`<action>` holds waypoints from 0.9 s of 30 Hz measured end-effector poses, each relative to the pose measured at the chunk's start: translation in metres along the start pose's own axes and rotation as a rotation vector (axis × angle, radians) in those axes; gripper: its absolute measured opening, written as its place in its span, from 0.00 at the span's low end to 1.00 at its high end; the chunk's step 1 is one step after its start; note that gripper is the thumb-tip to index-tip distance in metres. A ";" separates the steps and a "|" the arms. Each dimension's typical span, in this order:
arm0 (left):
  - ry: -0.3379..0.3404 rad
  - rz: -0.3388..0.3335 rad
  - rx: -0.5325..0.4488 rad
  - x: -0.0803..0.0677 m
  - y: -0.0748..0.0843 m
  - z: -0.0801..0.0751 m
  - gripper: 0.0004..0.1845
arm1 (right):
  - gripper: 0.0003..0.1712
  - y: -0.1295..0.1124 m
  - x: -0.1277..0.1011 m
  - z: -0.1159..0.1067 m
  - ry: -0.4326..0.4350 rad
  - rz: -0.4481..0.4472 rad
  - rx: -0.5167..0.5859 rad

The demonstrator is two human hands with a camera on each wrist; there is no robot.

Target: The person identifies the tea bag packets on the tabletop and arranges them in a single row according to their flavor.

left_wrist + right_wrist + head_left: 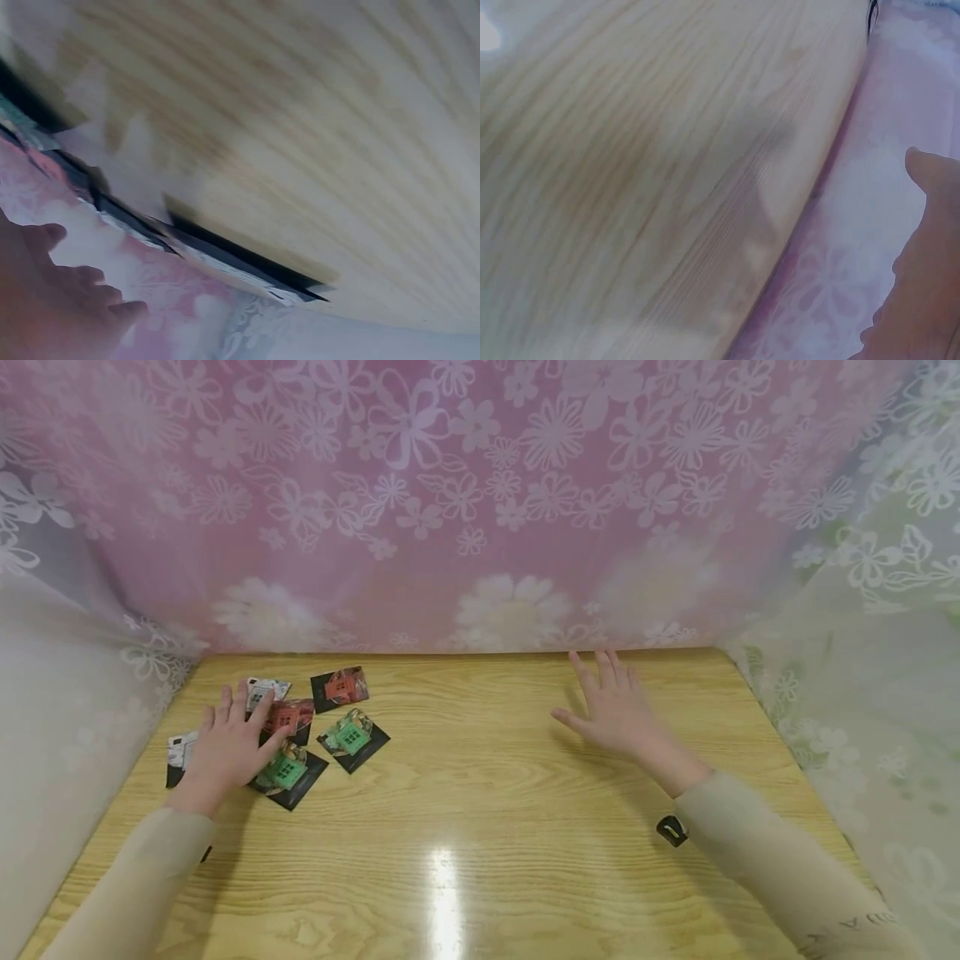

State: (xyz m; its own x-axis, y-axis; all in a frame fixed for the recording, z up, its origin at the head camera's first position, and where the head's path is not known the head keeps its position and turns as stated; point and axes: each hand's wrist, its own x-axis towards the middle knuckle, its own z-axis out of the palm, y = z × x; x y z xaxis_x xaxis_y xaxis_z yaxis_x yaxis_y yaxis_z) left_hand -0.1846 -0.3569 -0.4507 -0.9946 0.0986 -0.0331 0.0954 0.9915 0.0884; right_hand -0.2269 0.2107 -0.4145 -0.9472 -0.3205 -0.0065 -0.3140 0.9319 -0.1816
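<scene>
My left hand hovers with fingers spread over a group of small flat packets at the table's left side. Under and around it lie a green-labelled packet, a red-labelled packet and two white-patterned packets, partly covered by the hand. Just to their right are another red-labelled packet and another green-labelled packet. Over the right half of the table, my right hand is held with fingers straight and apart, nothing in it. In the left wrist view, packets show edge-on beyond the fingers.
The wooden table reaches back to a pink floral curtain. White floral cloth hangs at the right side. A small black object with a light mark lies beside the right forearm.
</scene>
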 end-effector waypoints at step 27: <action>-0.082 0.268 0.073 0.010 -0.016 0.006 0.32 | 0.55 -0.137 0.054 0.041 -0.038 -0.287 -0.003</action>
State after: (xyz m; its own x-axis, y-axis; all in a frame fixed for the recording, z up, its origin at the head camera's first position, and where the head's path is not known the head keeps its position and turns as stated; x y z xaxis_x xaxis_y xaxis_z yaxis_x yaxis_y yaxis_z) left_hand -0.1963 -0.3714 -0.4584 -0.9270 0.3619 -0.0987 0.3604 0.9322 0.0332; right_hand -0.2327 0.0585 -0.4302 -0.8165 -0.5772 0.0083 -0.5692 0.8026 -0.1786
